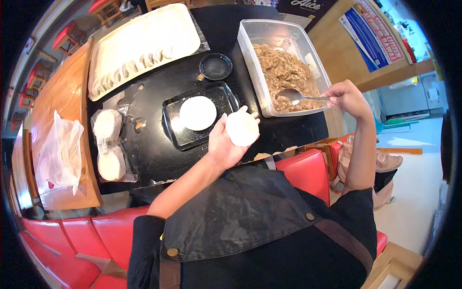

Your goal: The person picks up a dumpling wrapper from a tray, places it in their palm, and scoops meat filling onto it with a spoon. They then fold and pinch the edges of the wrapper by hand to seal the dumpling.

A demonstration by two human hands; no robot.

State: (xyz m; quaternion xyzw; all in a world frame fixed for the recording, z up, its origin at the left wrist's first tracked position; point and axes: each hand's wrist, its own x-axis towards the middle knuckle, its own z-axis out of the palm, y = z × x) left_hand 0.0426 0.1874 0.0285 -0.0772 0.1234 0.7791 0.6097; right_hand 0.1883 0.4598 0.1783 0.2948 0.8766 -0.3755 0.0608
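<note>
A round white wrapper (242,129) lies across the palm and fingers of my left hand (226,144). My right hand (347,98) grips the handle of a metal spoon (294,96), whose bowl rests in brown minced filling (284,70) at the near side of a clear plastic tub (250,62). Left of my left hand, a stack of white round wrappers (198,113) sits on a black tray (175,139). A small dark round dish (215,66) stands just beyond the tray.
On the far left of the black table (154,164), a cream tray (144,33) holds a row of several folded dumplings. Packaged wrappers (111,166) lie below it. A plastic bag (60,151) rests on a wooden table. Red seats (305,173) stand nearby.
</note>
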